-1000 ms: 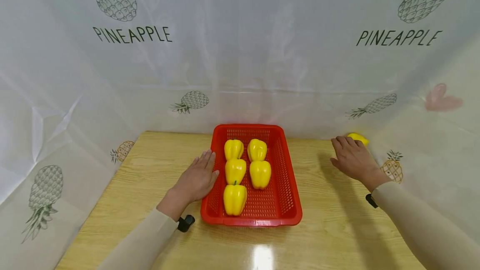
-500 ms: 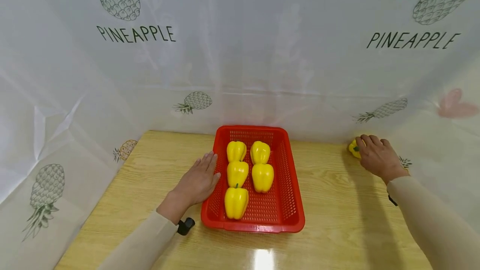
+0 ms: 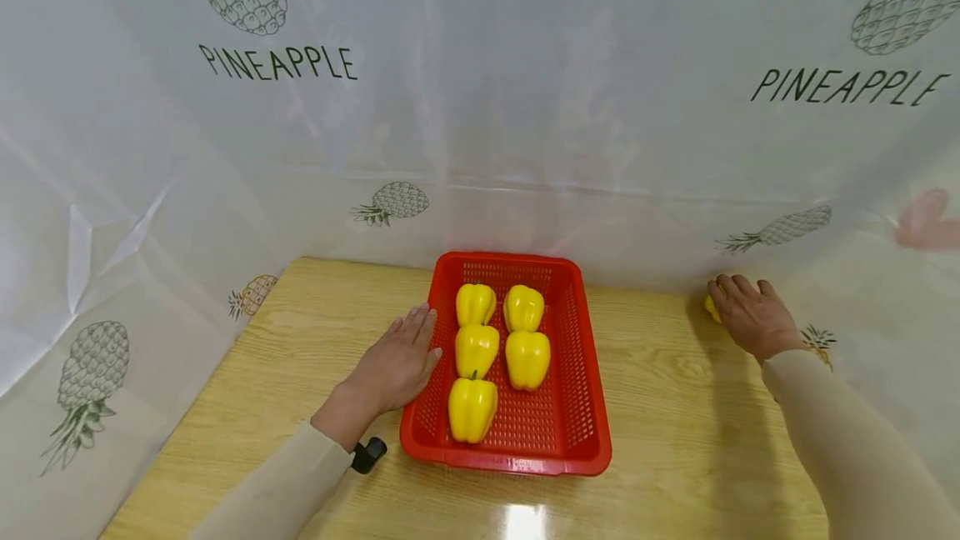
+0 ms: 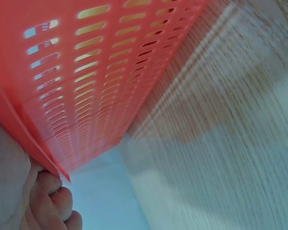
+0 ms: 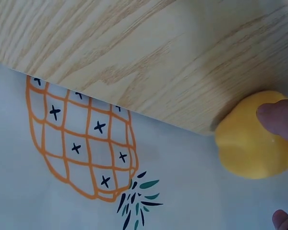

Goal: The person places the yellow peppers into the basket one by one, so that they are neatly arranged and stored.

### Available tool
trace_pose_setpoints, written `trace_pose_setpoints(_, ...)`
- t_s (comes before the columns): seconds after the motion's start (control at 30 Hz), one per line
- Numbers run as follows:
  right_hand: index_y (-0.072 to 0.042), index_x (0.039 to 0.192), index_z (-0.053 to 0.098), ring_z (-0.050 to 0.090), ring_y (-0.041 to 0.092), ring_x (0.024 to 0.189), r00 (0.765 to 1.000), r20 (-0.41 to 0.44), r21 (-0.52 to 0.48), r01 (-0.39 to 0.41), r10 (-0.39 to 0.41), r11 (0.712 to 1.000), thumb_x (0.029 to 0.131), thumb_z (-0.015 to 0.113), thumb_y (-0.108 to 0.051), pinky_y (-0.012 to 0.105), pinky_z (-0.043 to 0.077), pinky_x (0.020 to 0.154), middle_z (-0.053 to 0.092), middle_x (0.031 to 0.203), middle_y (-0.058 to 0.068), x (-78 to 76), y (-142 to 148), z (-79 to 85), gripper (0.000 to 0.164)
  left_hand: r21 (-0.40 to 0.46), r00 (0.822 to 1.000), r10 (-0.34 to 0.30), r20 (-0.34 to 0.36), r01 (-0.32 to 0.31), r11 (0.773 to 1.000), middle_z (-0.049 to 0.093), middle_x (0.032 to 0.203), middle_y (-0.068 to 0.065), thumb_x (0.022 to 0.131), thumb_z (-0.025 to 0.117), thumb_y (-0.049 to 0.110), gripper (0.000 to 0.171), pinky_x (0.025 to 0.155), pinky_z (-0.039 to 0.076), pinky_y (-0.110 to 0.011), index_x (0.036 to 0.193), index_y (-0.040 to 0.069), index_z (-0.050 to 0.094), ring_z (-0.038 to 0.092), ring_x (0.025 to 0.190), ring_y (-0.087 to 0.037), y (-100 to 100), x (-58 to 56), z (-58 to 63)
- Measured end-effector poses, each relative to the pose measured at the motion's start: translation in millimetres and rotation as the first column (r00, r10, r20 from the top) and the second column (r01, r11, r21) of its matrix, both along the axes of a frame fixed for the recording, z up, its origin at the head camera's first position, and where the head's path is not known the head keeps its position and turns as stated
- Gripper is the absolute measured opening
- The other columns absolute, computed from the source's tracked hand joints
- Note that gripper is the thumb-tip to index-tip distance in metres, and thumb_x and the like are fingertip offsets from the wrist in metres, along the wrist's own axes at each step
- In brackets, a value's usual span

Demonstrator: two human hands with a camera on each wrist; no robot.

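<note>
My right hand (image 3: 753,317) is at the table's far right corner, gripping a yellow bell pepper (image 5: 252,139). In the right wrist view the thumb lies against the pepper's side; the head view shows only a sliver of it beyond the fingers. A red plastic basket (image 3: 596,390) with slotted walls stands mid-table. Inside it several yellow bell peppers sit in two columns, the left column ending with a pepper (image 3: 472,411) near the front. My left hand (image 3: 393,361) rests at the basket's left rim with straight fingers. From the left wrist, the slotted wall (image 4: 93,72) fills much of the view beside the fingers.
A wooden table (image 3: 652,440) carries the basket. Behind it and at both sides hangs a pale sheet (image 3: 540,107) printed with pineapples, right against the table's back edge. A black wrist strap piece (image 3: 367,455) juts out below my left hand.
My right hand has moved right to the corner pepper and its fingers have closed over it. The left hand stays at the rim. The head view has turned slightly.
</note>
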State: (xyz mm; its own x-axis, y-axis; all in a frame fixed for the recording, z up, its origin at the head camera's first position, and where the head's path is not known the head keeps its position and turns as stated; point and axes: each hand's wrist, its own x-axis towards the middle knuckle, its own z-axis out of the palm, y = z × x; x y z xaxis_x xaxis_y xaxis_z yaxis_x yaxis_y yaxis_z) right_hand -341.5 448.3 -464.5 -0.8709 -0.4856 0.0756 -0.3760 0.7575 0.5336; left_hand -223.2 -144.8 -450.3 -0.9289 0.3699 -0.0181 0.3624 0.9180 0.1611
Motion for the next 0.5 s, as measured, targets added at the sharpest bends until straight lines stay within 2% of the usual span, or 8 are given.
trace_pose_setpoints(0.17,0.008,0.133,0.047,0.05,0.045,0.123,0.999,0.022,-0.043,0.032,-0.031,0.999,0.094,0.078,-0.007,0.066,0.048,0.09,0.048,0.136,0.028,-3.0,-1,-3.5,0.053,-0.009,1.0,-0.005,-0.014,0.005,1.0,0.026,0.172,-0.025,0.112,0.048,0.036,0.07,0.13,0.024,-0.054,0.164,-0.007,0.026,0.026,0.161,-0.039,-1,-0.4,-1.2)
trace_pose_setpoints(0.33,0.007,0.123,0.044,0.051,0.044,0.113,0.999,0.019,-0.09,0.044,-0.042,0.995,0.093,0.077,-0.002,0.063,0.047,0.082,0.047,0.128,0.029,-4.8,3,-12.5,0.045,-0.015,1.0,-0.009,-0.027,0.009,1.0,0.028,0.171,-0.025,0.112,0.048,0.036,0.07,0.13,0.025,-0.054,0.163,-0.008,0.027,0.027,0.16,-0.039,-1,-0.5,-2.0)
trace_pose_setpoints(0.5,0.007,0.119,0.043,0.051,0.044,0.11,0.997,0.033,-0.103,0.073,-0.07,0.992,0.091,0.079,0.001,0.06,0.046,0.078,0.046,0.125,0.03,-6.1,5,-18.4,0.046,-0.009,1.0,0.001,-0.016,-0.001,1.0,0.027,0.171,-0.024,0.112,0.049,0.036,0.07,0.13,0.025,-0.054,0.164,-0.006,0.027,0.025,0.161,-0.038,-1,-0.7,-1.6)
